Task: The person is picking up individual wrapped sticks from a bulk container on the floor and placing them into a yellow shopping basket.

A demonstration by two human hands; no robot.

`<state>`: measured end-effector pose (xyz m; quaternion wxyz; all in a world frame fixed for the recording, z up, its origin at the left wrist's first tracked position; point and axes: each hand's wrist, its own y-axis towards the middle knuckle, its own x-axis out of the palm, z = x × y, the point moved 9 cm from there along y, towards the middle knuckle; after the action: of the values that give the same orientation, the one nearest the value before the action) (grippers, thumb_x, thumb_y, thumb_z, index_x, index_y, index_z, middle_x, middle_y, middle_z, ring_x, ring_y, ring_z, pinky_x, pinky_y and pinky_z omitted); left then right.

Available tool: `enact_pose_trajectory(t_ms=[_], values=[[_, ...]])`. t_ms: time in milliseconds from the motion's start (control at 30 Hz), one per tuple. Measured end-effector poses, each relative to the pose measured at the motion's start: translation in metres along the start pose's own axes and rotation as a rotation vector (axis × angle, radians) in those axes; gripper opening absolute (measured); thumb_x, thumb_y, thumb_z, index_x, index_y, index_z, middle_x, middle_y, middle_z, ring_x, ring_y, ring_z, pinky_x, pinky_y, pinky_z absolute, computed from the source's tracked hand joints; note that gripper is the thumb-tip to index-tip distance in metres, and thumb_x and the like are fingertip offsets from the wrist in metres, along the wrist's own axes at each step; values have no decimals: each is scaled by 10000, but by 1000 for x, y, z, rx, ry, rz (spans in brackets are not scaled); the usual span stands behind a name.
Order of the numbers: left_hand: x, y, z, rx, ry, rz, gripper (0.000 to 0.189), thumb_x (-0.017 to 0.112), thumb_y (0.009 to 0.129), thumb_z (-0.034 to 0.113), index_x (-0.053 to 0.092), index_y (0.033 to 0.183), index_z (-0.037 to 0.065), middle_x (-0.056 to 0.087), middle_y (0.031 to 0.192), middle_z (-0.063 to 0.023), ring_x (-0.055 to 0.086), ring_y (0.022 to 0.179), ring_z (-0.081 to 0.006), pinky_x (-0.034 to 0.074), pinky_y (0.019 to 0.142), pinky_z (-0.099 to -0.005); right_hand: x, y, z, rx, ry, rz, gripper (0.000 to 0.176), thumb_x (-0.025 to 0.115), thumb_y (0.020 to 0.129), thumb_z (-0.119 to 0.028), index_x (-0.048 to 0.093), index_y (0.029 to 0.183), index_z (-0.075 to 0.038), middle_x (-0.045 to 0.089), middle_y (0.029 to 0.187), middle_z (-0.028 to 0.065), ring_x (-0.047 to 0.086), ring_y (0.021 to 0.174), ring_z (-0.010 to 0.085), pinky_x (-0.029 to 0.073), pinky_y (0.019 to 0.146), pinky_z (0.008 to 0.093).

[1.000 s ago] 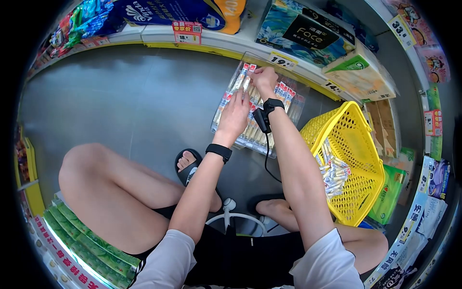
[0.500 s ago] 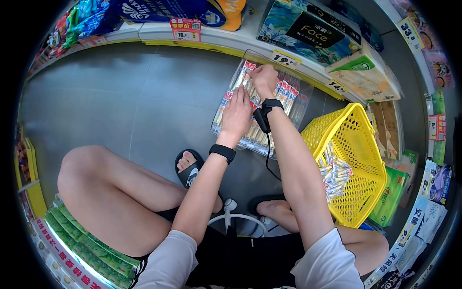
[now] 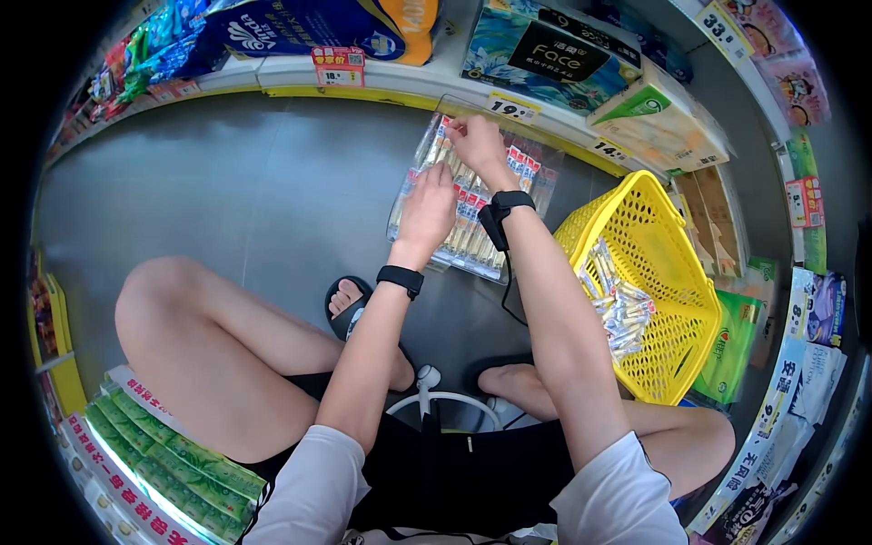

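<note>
A clear plastic box (image 3: 495,272) on the floor holds rows of slim wrapped snack sticks (image 3: 470,234) with red and white ends. My left hand (image 3: 427,213) lies over the sticks on the box's left side, fingers stretched out. At the far end of the box, my right hand (image 3: 480,150) has its fingertips pinched together beside the sticks; what is between them, if anything, is hidden. To the right, a yellow basket (image 3: 708,300) stands tilted, with a loose pile of similar wrapped sticks (image 3: 625,313) inside.
A low shelf edge (image 3: 391,95) runs behind the box, carrying a blue tissue pack (image 3: 551,56) and a white-green pack (image 3: 661,118). Green packs (image 3: 168,463) lie at lower left. A white stool base (image 3: 425,400) is between my legs.
My right hand has drawn slightly back from the sticks it was touching, fingers still pinched. My left hand stays over the box. The whole view has shifted a little.
</note>
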<state>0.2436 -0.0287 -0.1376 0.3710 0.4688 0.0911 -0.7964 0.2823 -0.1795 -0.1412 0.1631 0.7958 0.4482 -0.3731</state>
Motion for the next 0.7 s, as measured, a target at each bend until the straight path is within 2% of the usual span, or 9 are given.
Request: enact_pose_trajectory(t_ms=[33,100,133,200,367,433,533,700], values=[[-5,-1,4,10,0,5,496,628,916,125,498,1346,-84,543,1373,-226,552,1230,-400,493,1015,-456,-6,-4,-8,-36,28,27,206,715,895,-236,769,1018,-80,735,925,221,706,928,404,557,845,460],[-9,-4,7,-3,-33,-57,379,620,920,121,586,1246,-69,622,1248,-229,581,1175,-404,501,976,-469,-19,-19,-20,-56,87,83,207,711,897,-236,767,1009,-71,737,920,217,709,915,399,556,832,456],[-15,-7,8,3,-33,-55,379,620,920,121,586,1246,-69,622,1248,-229,581,1175,-404,501,976,-469,-29,-30,-27,-70,147,127,209,708,900,-236,765,1001,-62,738,914,212,711,901,394,556,818,453],[-23,-12,15,43,-70,-101,290,622,922,130,647,1153,-44,659,1154,-239,607,1115,-414,510,936,-485,-44,-47,-38,-78,176,163,209,707,899,-233,764,993,-55,739,909,208,714,889,389,556,806,449],[-48,-22,44,89,-173,-98,221,612,936,133,675,1081,-22,683,1046,-241,643,995,-427,519,877,-496,-87,-95,-52,-121,215,250,202,704,897,-225,764,974,-48,742,869,194,722,847,379,561,780,442],[-57,-27,64,105,-191,-116,207,607,942,133,676,1064,-19,689,1015,-237,651,963,-425,522,854,-497,-105,-115,-51,-63,137,232,203,703,895,-230,765,965,-50,739,842,192,722,829,382,567,780,443],[-73,-34,99,181,-117,-64,188,594,955,133,672,1028,-21,695,958,-225,654,926,-422,519,819,-496,-141,-142,-56,-90,-25,251,204,696,897,-237,767,958,-56,735,833,196,721,830,384,572,783,450],[-84,-45,168,223,-342,-63,197,565,993,161,637,979,-21,663,913,-222,628,891,-431,501,776,-491,-195,-174,-40,-127,-186,270,203,669,888,-228,764,933,-55,721,846,218,707,840,408,570,789,476]])
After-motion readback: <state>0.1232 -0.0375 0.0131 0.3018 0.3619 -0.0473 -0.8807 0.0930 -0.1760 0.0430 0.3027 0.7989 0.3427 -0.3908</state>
